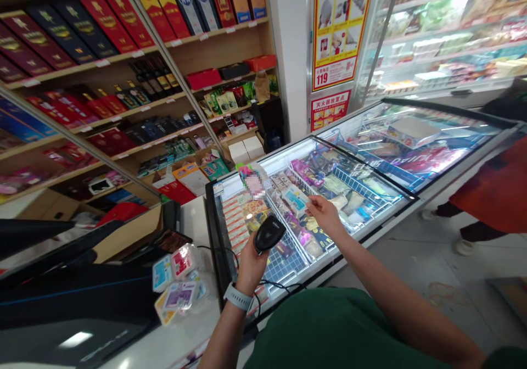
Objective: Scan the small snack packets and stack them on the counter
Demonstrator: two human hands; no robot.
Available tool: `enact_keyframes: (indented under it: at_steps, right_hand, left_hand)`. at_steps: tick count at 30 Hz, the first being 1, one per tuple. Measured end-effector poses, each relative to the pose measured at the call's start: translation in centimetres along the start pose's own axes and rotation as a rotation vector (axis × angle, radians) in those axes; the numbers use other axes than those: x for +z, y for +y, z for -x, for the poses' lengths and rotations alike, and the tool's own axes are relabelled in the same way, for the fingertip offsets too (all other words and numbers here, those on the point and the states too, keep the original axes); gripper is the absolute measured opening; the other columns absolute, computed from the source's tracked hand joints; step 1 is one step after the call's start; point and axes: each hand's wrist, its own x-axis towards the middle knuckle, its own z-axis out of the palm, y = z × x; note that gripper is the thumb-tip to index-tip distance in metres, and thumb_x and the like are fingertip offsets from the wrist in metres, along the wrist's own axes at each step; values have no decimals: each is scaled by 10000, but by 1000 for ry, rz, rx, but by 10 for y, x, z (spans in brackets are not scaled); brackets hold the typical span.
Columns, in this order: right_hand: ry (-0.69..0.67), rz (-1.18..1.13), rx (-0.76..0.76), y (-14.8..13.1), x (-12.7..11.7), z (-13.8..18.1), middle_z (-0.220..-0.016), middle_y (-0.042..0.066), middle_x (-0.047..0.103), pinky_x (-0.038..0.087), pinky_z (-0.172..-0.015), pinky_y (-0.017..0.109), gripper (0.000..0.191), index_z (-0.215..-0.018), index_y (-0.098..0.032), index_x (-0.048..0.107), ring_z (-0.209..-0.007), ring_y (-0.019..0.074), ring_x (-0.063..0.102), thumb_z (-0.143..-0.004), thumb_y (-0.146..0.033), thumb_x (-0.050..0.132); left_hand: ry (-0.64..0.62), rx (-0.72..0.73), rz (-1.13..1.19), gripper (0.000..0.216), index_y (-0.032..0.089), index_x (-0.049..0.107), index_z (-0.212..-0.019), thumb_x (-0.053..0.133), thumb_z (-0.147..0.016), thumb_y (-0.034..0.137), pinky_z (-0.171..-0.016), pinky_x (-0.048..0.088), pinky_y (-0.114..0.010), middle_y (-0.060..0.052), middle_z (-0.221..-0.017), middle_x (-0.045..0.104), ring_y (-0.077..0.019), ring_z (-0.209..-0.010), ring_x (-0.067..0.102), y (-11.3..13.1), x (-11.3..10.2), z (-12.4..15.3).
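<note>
My left hand (252, 264), with a white watch at the wrist, is closed round a black handheld barcode scanner (268, 233) whose cable (284, 288) trails down toward me. My right hand (325, 213) pinches a small light-blue packet (295, 197) just in front of the scanner's head. Both hands hover above the glass lid of a chest freezer (230, 259) full of packaged frozen goods. A clear bag of small colourful packets (178, 281) lies on the white counter to the left of my left arm.
Wooden shelves (123, 111) of boxed goods and bottles rise behind the counter (173, 341). A dark monitor back (61, 297) stands at lower left. A second freezer (411, 138) and a lit chiller (444, 34) are at right. Another person's legs (486, 193) stand in the aisle.
</note>
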Motion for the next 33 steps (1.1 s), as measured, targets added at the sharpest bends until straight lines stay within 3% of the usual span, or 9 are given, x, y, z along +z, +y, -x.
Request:
enact_keyframes:
  at_steps: [33]
  right_hand:
    - [-1,-8,13,9,-5,-4,-798,26,713,613,-734,414,332,-1004,-214,639,-693,226,714,-790,-468,645]
  left_hand:
    - [-23,-11,-27,473,171,605,-1213,642,-743,139,-975,502,-415,-96,-1124,726,-275,-1092,669,-3,2,0]
